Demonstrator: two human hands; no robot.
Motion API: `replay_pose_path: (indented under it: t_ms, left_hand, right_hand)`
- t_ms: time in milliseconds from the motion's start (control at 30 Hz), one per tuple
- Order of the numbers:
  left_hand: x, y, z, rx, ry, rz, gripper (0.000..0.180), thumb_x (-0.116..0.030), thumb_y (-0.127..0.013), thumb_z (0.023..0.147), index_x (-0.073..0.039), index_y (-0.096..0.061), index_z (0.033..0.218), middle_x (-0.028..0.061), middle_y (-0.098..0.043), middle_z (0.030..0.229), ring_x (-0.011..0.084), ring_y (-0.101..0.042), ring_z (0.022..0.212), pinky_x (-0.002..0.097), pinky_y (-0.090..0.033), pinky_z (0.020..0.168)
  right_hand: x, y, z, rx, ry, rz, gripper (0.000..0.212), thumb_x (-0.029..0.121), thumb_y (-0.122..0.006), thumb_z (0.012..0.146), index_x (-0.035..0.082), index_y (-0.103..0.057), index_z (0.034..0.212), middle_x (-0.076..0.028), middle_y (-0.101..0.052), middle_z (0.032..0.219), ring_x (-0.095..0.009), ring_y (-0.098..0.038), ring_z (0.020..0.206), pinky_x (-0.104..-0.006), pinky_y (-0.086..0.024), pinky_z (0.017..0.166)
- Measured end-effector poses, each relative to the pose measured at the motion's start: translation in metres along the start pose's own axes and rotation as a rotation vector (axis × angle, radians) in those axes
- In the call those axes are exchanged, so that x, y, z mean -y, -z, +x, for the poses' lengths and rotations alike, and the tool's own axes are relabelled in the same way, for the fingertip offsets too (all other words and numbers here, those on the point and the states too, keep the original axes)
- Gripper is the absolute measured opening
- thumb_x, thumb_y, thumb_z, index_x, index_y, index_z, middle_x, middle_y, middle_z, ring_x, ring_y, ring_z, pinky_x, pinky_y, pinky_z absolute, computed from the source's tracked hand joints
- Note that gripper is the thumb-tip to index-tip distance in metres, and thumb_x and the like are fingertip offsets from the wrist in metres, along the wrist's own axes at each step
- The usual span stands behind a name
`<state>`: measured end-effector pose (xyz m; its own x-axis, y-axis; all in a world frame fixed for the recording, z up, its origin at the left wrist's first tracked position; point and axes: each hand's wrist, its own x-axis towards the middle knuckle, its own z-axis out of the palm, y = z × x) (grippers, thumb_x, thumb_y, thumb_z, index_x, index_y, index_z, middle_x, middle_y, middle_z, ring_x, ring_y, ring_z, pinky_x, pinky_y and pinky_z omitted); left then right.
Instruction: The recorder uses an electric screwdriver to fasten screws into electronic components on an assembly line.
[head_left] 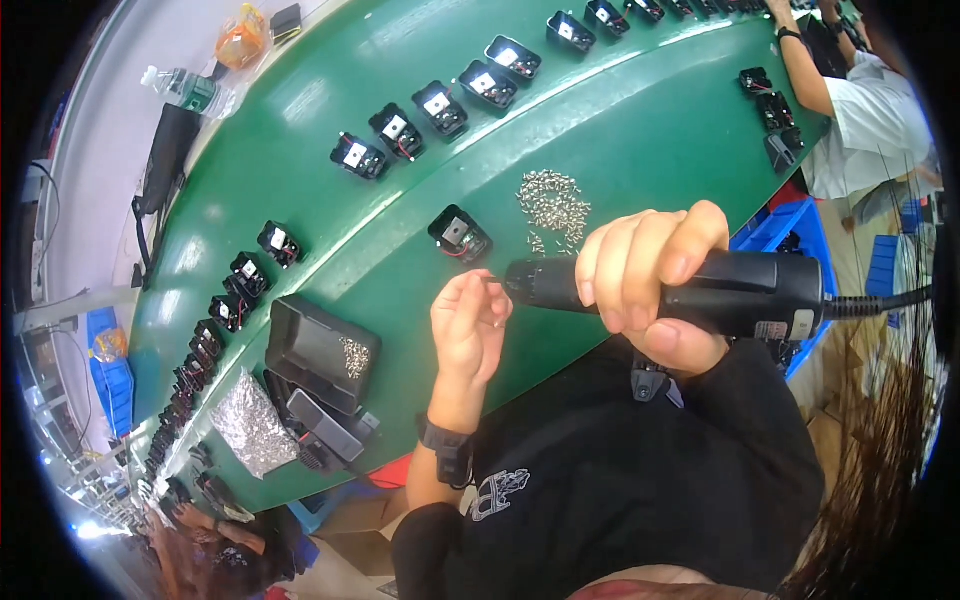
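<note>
My right hand (645, 270) is wrapped around a black electric screwdriver (760, 290), held level with its nose toward the left and its cord leaving to the right. At that nose, my left hand (465, 325) is closed in a pinch by the bit; whatever sits between the fingertips is too small to make out. Just beyond the left fingertips, an open black housing (461, 235) with a circuit board and red wire rests on the green table (400, 240). A loose pile of small silver screws (553, 205) lies to the right of that housing.
Similar black housings (438, 108) stand in rows along the table. At left are an open black case (325, 350) with screws inside, a bag of screws (253, 425) and a phone-like grey slab (325, 424). A blue crate (800, 225) stands at right. Co-workers sit at upper right and lower left.
</note>
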<state>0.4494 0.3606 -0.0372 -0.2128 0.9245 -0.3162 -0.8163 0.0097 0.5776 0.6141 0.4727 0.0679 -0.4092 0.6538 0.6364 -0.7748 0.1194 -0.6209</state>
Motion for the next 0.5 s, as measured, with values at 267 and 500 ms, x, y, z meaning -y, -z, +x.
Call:
replay_pose_path:
  t_ms: [267, 500]
  left_hand:
    - [-0.003, -0.001, 0.005, 0.019, 0.061, -0.136, 0.017, -0.022, -0.057, 0.098, -0.006, -0.062, 0.096, 0.0031, -0.063, 0.078, 0.0107, -0.053, 0.06, 0.0248, -0.038, 0.053]
    - [-0.008, -0.011, 0.015, -0.019, 0.056, -0.101, 0.023, -0.027, -0.053, 0.1, -0.007, -0.06, 0.09, 0.0008, -0.057, 0.071, 0.0086, -0.047, 0.055, 0.0227, -0.034, 0.049]
  right_hand:
    - [-0.008, -0.004, 0.002, -0.008, -0.096, 0.004, 0.034, 0.004, -0.067, 0.083, 0.01, -0.045, 0.108, -0.004, -0.056, 0.078, -0.017, -0.057, 0.071, -0.0376, -0.048, 0.075]
    - [-0.018, -0.004, 0.007, -0.03, -0.088, -0.033, 0.035, 0.005, -0.067, 0.082, 0.01, -0.043, 0.108, -0.004, -0.056, 0.078, -0.017, -0.057, 0.071, -0.0385, -0.048, 0.076]
